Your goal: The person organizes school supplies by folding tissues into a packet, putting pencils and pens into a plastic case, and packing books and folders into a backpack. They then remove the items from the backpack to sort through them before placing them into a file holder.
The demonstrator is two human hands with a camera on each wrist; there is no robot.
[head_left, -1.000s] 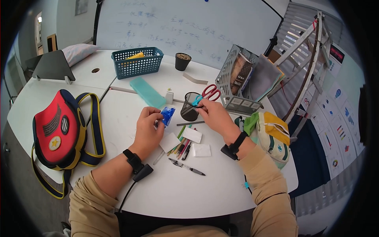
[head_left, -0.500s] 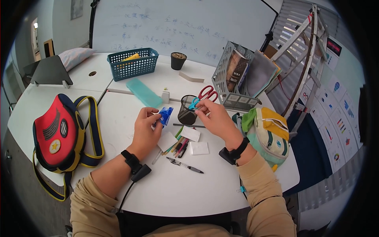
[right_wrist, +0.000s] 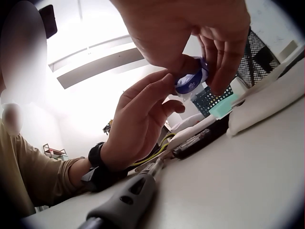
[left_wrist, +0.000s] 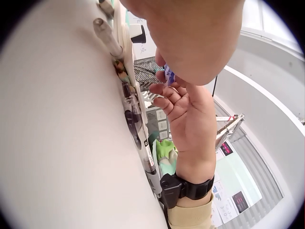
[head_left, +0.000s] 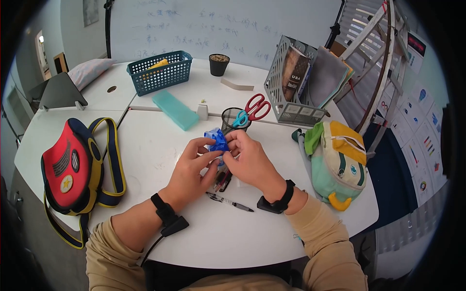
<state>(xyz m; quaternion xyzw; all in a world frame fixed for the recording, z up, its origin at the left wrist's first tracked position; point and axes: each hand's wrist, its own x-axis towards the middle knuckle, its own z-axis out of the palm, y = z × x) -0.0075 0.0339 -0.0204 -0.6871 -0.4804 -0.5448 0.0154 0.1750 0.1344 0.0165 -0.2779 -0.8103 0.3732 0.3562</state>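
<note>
A crumpled blue plastic packet (head_left: 217,139) is held up over the table between both hands. My left hand (head_left: 190,169) pinches its left side with thumb and fingers. On the other side my right hand (head_left: 253,160) pinches its edge; the right wrist view shows the blue-and-white packet (right_wrist: 189,82) between the two hands' fingertips. Just behind them stands a black mesh pen cup (head_left: 227,118) holding red scissors (head_left: 258,107) and teal scissors (head_left: 241,118). Below the hands lie pens and pencils (head_left: 223,180), mostly hidden, with a grey-gripped pen (head_left: 230,202) nearer me.
A red backpack (head_left: 68,165) lies left and a green-and-cream bag (head_left: 335,169) right. Behind are a teal case (head_left: 175,110), a blue basket (head_left: 162,80), a small black pot (head_left: 218,67) and a grey file rack (head_left: 301,112) with books.
My right hand has left the scissors in the pen cup and moved left and toward me to the blue packet. My left hand has brought the packet slightly right, toward it.
</note>
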